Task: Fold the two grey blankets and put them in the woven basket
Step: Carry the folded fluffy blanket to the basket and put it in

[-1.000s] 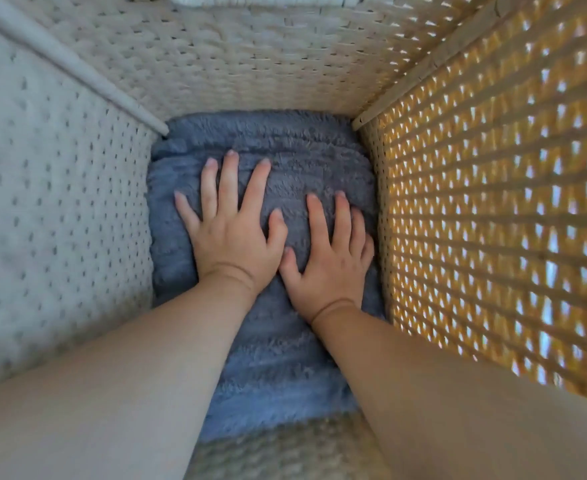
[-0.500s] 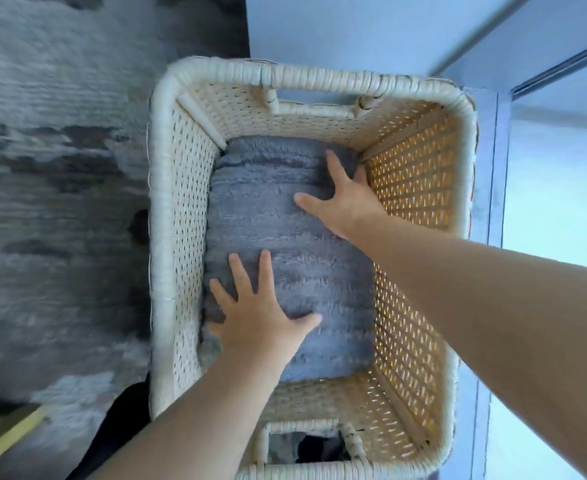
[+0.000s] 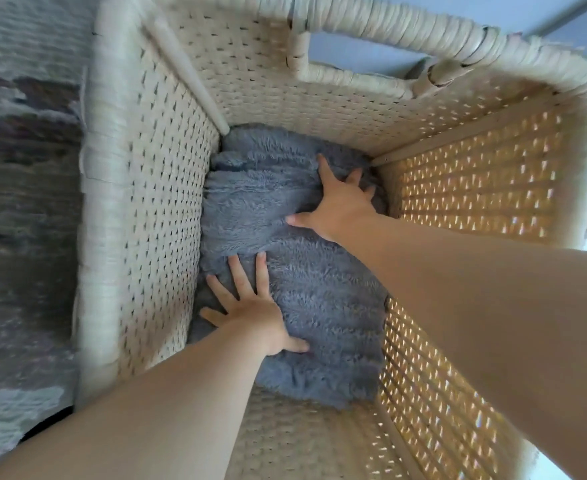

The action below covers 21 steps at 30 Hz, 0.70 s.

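One grey blanket (image 3: 323,306) bundle, thick and fluffy, lies at the bottom of the basket (image 3: 101,237). It fills the bottom from the left wall to the right wall and reaches the far corners. A fold edge crosses it about halfway along. Whether that marks one blanket or two stacked, I cannot tell.

The left grip (image 3: 254,317), a bare hand, rests palm down on the near left part of the bundle. Its fingers are straight and spread, its thumb points right, and nothing is grasped. The right grip (image 3: 340,209) lies flat on the far right part, also released. Its fingers fan toward the far right corner with their tips sunk in the pile, and its thumb points left. Both bare forearms reach down into the basket from the near side.

Pale weave shows past the bundle's near edge. Light comes through the holes of the right wall (image 3: 475,188), which glows orange. A wrapped handle (image 3: 389,26) spans a gap in the far rim. Outside on the left lies a grey, patchy rug (image 3: 18,237), blurred.
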{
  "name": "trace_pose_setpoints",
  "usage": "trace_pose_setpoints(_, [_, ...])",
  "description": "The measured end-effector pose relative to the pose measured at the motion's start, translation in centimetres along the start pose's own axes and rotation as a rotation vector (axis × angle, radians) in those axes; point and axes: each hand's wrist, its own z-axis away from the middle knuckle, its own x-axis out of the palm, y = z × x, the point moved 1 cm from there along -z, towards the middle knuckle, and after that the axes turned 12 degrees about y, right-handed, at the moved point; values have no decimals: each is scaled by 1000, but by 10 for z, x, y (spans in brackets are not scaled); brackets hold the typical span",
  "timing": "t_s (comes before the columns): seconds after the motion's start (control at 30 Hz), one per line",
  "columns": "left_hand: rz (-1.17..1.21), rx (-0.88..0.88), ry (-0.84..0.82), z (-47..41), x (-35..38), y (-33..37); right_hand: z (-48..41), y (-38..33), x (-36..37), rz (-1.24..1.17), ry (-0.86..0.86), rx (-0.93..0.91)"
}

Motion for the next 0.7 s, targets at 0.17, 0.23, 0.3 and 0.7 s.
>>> trace_pose_setpoints(0.17, [39,-64,26,-34,15,18,-29,-7,23,83,70,0])
trace_pose_setpoints(0.23, [52,-77,25,-42,18,20,-33,-9,29,106,98,-5])
trace_pose_setpoints(0.3, [52,-78,36,-43,18,19,-30,-10,31,97,117,-7])
trace_pose_setpoints(0.7, [22,80,63,51,-36,-15,131,17,20,-303,485,154])
